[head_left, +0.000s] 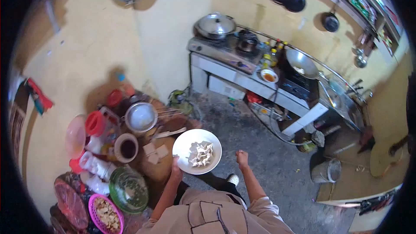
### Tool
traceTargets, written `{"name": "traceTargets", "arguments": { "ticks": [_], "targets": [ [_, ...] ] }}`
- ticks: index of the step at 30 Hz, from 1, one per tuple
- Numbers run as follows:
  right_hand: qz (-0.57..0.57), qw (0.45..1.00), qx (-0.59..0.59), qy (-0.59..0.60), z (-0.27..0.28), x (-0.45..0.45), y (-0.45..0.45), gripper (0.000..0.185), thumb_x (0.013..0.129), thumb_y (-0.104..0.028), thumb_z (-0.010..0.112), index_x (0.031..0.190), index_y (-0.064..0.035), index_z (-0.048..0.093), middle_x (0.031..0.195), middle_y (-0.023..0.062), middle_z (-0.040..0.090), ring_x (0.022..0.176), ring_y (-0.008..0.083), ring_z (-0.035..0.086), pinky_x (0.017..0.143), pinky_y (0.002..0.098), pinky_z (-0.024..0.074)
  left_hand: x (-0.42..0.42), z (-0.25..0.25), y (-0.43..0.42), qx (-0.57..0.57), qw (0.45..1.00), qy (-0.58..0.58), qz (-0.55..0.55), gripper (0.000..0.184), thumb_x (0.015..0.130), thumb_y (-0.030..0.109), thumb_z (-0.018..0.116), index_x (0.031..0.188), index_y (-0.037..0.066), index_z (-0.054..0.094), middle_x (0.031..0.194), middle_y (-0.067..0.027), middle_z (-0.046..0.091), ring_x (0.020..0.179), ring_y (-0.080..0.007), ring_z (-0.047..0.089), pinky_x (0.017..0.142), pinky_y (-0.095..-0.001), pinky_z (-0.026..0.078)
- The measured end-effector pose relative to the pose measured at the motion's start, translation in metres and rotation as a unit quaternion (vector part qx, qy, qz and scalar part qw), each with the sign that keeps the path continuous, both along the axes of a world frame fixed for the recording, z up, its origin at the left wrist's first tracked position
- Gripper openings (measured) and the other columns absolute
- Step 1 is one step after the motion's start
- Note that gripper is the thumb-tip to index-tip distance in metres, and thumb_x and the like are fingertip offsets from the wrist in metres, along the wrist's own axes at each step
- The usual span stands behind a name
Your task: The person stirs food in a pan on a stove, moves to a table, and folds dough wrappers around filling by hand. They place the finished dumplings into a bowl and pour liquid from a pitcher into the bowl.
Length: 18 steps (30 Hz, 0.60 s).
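My left hand (175,167) grips the rim of a white bowl (181,145) at its lower left side. Several folded dumplings (202,155) lie in the bowl, grouped toward its right half. My right hand (242,157) hangs over the floor to the right of the bowl, apart from it, fingers curled into a fist with nothing visible in them. Just left of the bowl, square wrappers (152,154) rest on the wooden table, near a knife (171,133).
The crowded table (167,182) on the left bears a strainer (141,117), a green basin (128,190) and a pink basket (92,208). Ahead runs a stove counter (216,67) with a lidded pot (216,26) and a wok (303,63). A bucket (326,172) stands at right.
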State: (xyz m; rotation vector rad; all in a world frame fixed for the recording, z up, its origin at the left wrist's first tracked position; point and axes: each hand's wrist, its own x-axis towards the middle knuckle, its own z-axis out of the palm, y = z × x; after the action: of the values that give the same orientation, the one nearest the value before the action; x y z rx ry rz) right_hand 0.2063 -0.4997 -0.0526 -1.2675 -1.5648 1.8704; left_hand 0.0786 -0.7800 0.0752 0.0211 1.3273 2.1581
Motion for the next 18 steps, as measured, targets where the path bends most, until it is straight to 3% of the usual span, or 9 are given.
{"name": "traceTargets", "arguments": {
  "ticks": [5, 6, 8, 11, 12, 14, 18],
  "targets": [
    [0.143, 0.98, -0.015, 0.138, 0.063, -0.1, -0.104, 0.021, 0.077, -0.01, 0.049, 0.057, -0.0123, 0.044, 0.046, -0.0052, 0.033, 0.037, 0.0048, 0.027, 0.034, 0.0222, 0.0214, -0.005, 0.02, -0.094, 0.021, 0.998, -0.023, 0.057, 0.044, 0.082, 0.038, 0.039, 0.108, 0.004, 0.046, 0.102, -0.0092, 0.053, 0.097, -0.0207, 0.052, 0.084, -0.0336, 0.041],
    [0.172, 0.975, -0.032, 0.141, 0.081, -0.115, -0.126, 0.021, 0.078, -0.012, 0.048, 0.058, -0.0125, 0.044, 0.047, -0.0053, 0.033, 0.037, 0.0047, 0.027, 0.034, 0.0218, 0.0213, -0.009, 0.02, -0.108, -0.024, 0.993, -0.005, 0.119, 0.042, 0.083, 0.035, 0.041, 0.109, 0.002, 0.045, 0.103, -0.0095, 0.053, 0.098, -0.0209, 0.051, 0.085, -0.0336, 0.04],
    [0.229, 0.961, -0.066, 0.144, 0.122, -0.136, -0.168, 0.023, 0.082, -0.016, 0.048, 0.06, -0.0128, 0.044, 0.047, -0.0056, 0.034, 0.037, 0.0045, 0.027, 0.034, 0.0209, 0.0212, -0.01, 0.02, -0.129, 0.021, 0.98, -0.044, 0.195, 0.041, 0.082, 0.032, 0.042, 0.11, 0.001, 0.045, 0.103, -0.0101, 0.053, 0.099, -0.0215, 0.051, 0.087, -0.0341, 0.04],
    [0.281, 0.942, -0.13, 0.133, 0.156, -0.158, -0.216, 0.026, 0.085, -0.027, 0.046, 0.063, -0.0134, 0.045, 0.048, -0.0056, 0.036, 0.036, 0.0049, 0.029, 0.035, 0.0197, 0.0227, -0.009, 0.025, -0.167, 0.055, 0.963, -0.084, 0.249, 0.046, 0.082, 0.031, 0.044, 0.117, 0.0, 0.04, 0.111, -0.012, 0.049, 0.105, -0.0228, 0.048, 0.09, -0.0357, 0.038],
    [0.283, 0.948, -0.1, 0.107, 0.155, -0.168, -0.232, 0.032, 0.087, -0.036, 0.044, 0.065, -0.0137, 0.047, 0.049, -0.0057, 0.038, 0.038, 0.0053, 0.032, 0.036, 0.0189, 0.0248, -0.01, 0.025, -0.179, 0.064, 0.958, -0.088, 0.264, 0.048, 0.082, 0.031, 0.044, 0.118, 0.0, 0.038, 0.113, -0.0122, 0.048, 0.106, -0.0228, 0.047, 0.09, -0.0358, 0.038],
    [0.402, 0.907, -0.087, 0.087, 0.173, -0.173, -0.245, 0.033, 0.087, -0.04, 0.044, 0.068, -0.0133, 0.05, 0.051, -0.0056, 0.041, 0.04, 0.0051, 0.035, 0.037, 0.0189, 0.026, -0.005, 0.054, -0.189, 0.07, 0.959, -0.076, 0.264, 0.053, 0.084, 0.035, 0.042, 0.123, 0.001, 0.034, 0.119, -0.0133, 0.044, 0.11, -0.0233, 0.045, 0.093, -0.0364, 0.036],
    [0.546, 0.833, -0.013, 0.09, 0.192, -0.199, -0.269, 0.035, 0.086, -0.043, 0.046, 0.082, -0.0092, 0.055, 0.054, -0.0044, 0.044, 0.04, 0.0047, 0.036, 0.037, 0.0197, 0.0255, -0.017, 0.054, -0.21, 0.042, 0.952, -0.057, 0.299, 0.054, 0.085, 0.039, 0.038, 0.123, 0.002, 0.034, 0.119, -0.013, 0.044, 0.108, -0.0245, 0.046, 0.091, -0.0371, 0.037]
  ]
}}
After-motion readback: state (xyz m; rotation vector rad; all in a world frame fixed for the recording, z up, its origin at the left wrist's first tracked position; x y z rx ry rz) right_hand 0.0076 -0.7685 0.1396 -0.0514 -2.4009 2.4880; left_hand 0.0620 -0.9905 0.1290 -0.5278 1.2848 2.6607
